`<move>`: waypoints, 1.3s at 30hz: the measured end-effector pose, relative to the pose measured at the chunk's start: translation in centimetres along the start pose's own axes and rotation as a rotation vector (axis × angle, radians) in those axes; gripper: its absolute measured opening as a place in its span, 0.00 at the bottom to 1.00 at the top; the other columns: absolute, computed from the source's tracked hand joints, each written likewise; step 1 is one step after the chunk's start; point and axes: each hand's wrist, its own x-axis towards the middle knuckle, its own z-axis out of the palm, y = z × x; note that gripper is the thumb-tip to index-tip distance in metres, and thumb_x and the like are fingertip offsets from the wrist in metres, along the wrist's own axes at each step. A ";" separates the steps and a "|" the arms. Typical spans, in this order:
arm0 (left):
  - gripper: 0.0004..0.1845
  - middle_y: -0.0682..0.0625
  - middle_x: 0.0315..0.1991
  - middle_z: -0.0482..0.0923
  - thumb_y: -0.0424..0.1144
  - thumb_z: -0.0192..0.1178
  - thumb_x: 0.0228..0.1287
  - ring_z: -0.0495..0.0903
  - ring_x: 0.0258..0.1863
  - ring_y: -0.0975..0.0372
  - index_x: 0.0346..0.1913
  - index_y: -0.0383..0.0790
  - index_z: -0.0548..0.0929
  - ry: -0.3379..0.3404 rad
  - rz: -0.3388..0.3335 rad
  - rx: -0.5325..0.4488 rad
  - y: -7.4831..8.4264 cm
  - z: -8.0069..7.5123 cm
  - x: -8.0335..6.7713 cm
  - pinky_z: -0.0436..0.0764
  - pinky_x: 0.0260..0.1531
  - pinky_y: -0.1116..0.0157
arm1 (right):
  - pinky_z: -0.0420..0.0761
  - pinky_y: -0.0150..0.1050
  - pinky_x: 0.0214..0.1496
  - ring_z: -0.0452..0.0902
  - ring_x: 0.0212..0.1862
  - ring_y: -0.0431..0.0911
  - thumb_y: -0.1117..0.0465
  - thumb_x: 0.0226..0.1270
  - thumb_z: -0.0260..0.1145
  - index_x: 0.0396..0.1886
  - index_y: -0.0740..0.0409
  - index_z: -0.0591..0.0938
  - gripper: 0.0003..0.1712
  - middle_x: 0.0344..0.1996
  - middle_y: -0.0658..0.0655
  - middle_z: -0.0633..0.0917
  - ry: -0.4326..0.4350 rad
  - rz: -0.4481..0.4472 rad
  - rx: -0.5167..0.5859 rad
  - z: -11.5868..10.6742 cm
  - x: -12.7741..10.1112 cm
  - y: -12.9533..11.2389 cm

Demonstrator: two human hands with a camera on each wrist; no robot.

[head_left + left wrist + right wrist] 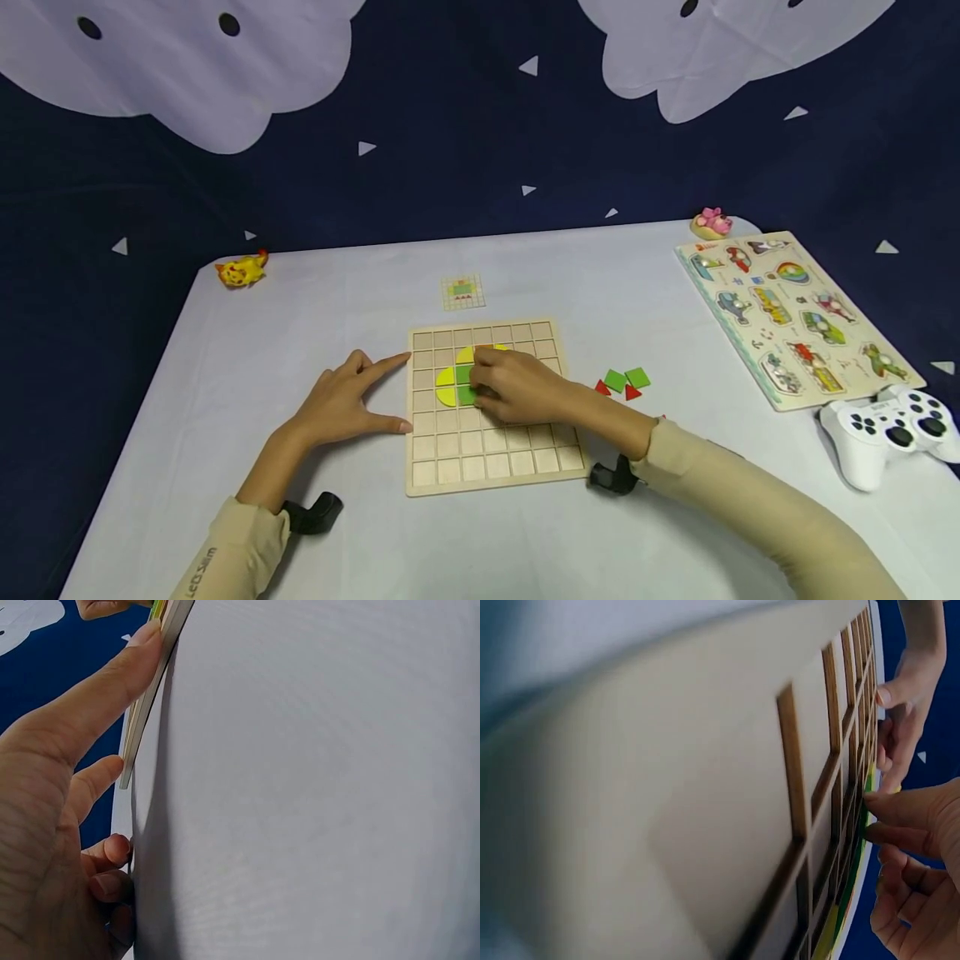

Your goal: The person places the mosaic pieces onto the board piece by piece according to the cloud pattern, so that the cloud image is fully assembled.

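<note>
We judged a tile-placing step in hand; our right hand (pixel 517 387) pinched a piece onto the grid board (pixel 491 454); our left hand (pixel 341 404), fingers spread flat, braced its edge; next called for seating it squarely.

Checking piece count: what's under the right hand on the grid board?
Around the right hand on the grid board: yellow pieces, a green piece, an orange edge. Anything beneath the palm is hidden.

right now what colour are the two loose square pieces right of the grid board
Green; the loose square pieces show best in the head view.
</note>
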 end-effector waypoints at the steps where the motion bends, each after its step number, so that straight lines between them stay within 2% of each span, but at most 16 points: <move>1: 0.54 0.51 0.36 0.64 0.73 0.71 0.39 0.62 0.28 0.60 0.73 0.60 0.68 0.000 0.001 -0.002 0.0 0.0 0.0 0.58 0.33 0.61 | 0.74 0.32 0.35 0.68 0.30 0.38 0.60 0.62 0.72 0.34 0.57 0.84 0.06 0.31 0.50 0.74 0.007 0.003 0.001 0.1 0.0 -0.1; 6: 0.54 0.51 0.36 0.65 0.73 0.71 0.39 0.62 0.28 0.59 0.73 0.60 0.68 0.004 0.000 -0.002 0.0 0.0 0.1 0.58 0.34 0.61 | 0.74 0.31 0.34 0.68 0.28 0.38 0.59 0.62 0.73 0.34 0.57 0.85 0.07 0.30 0.50 0.74 0.014 0.047 0.005 0.1 0.1 -0.6; 13: 0.55 0.51 0.36 0.65 0.73 0.71 0.38 0.62 0.28 0.59 0.73 0.60 0.67 -0.001 -0.016 0.001 0.0 0.2 0.1 0.58 0.34 0.62 | 0.75 0.37 0.39 0.69 0.30 0.40 0.54 0.62 0.73 0.38 0.56 0.88 0.11 0.32 0.49 0.76 0.060 0.134 -0.033 -1.1 -1.0 -0.8; 21: 0.55 0.50 0.37 0.65 0.74 0.70 0.38 0.62 0.29 0.59 0.74 0.60 0.67 -0.001 -0.014 0.006 0.0 0.3 0.1 0.59 0.34 0.61 | 0.77 0.38 0.38 0.73 0.33 0.40 0.60 0.60 0.74 0.39 0.62 0.89 0.11 0.34 0.52 0.79 0.121 0.267 0.010 -3.7 -5.7 1.3; 26: 0.55 0.50 0.38 0.65 0.75 0.70 0.38 0.63 0.29 0.59 0.74 0.61 0.67 -0.004 -0.013 0.013 -0.1 0.2 0.1 0.59 0.34 0.62 | 0.75 0.37 0.34 0.69 0.30 0.39 0.61 0.58 0.75 0.39 0.64 0.89 0.12 0.32 0.53 0.78 0.144 0.348 -0.036 -4.4 -9.2 3.1; 30: 0.55 0.50 0.38 0.65 0.75 0.70 0.39 0.63 0.29 0.59 0.74 0.61 0.67 -0.004 -0.007 0.011 -0.1 0.1 0.1 0.60 0.34 0.62 | 0.76 0.38 0.33 0.69 0.29 0.38 0.61 0.57 0.76 0.39 0.64 0.89 0.12 0.32 0.52 0.77 0.146 0.407 -0.075 -4.5 -11.4 4.3; 39: 0.55 0.50 0.38 0.66 0.75 0.70 0.38 0.64 0.32 0.60 0.74 0.60 0.67 -0.001 -0.019 0.012 -0.1 0.3 0.1 0.60 0.37 0.61 | 0.75 0.37 0.30 0.70 0.28 0.38 0.61 0.55 0.78 0.36 0.65 0.89 0.13 0.31 0.52 0.76 0.143 0.467 -0.120 -4.6 -14.0 5.4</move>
